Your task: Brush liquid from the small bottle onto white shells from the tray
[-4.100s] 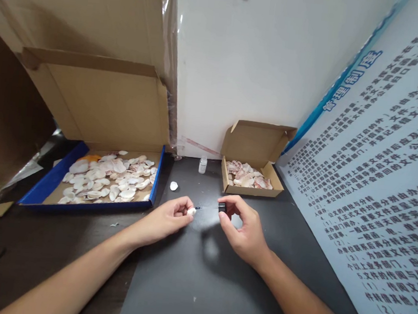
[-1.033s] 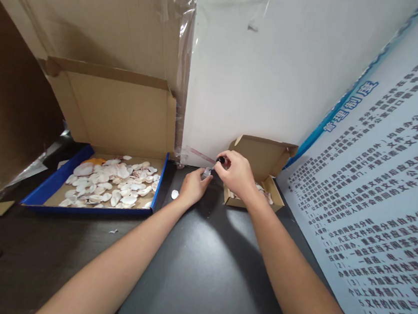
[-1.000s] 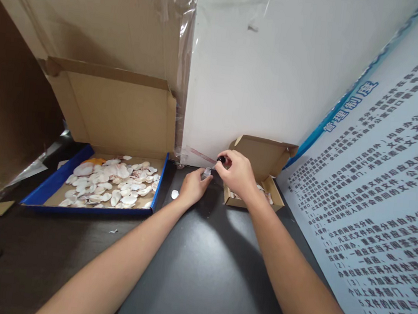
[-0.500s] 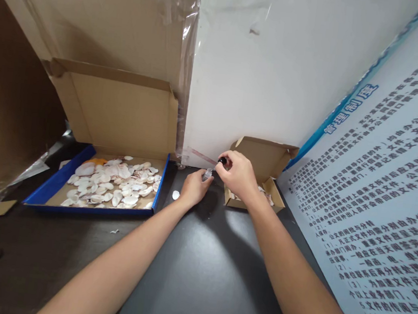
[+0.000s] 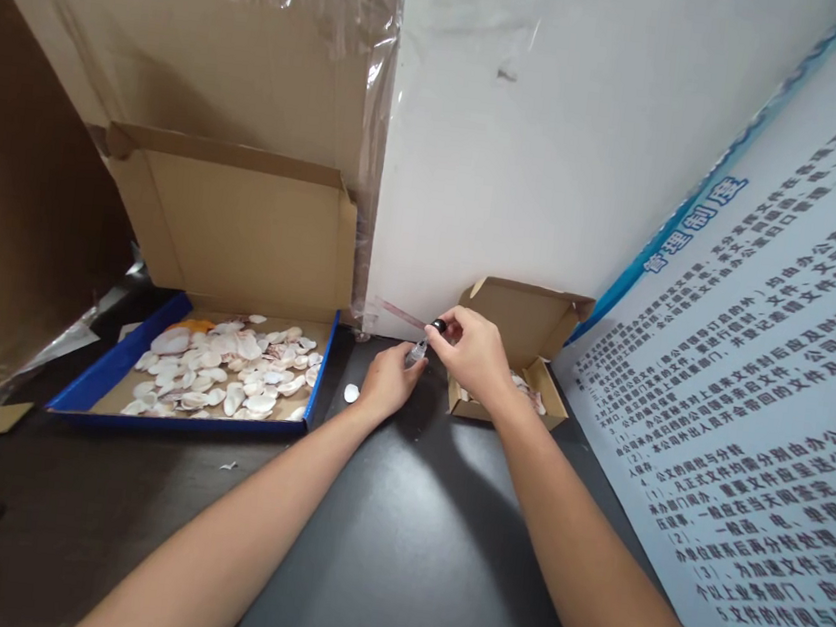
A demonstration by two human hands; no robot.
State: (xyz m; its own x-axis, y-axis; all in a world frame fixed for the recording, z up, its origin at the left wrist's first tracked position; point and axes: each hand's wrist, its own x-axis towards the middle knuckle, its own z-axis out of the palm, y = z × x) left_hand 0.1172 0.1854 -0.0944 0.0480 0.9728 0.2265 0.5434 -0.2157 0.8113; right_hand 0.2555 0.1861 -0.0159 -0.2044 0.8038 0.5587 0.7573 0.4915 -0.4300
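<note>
My left hand (image 5: 386, 382) is closed around a small clear bottle (image 5: 415, 354), its open neck pointing up. My right hand (image 5: 475, 353) pinches a black cap (image 5: 439, 326) just above that neck. Whether anything hangs from the cap into the bottle is too small to make out for certain. To the left of my left hand a single white seashell (image 5: 351, 394) lies on the dark table (image 5: 391, 552).
On the left, a blue-edged cardboard box (image 5: 316, 383) with its lid raised holds many seashells (image 5: 231, 368). Behind my right hand stands a smaller open cardboard box (image 5: 482, 411) with shells. A white wall (image 5: 511, 163) and a printed board (image 5: 756, 392) border the table.
My right hand has moved slightly down and left, bringing the black cap closer to the bottle's neck. My left hand holds the bottle in nearly the same place.
</note>
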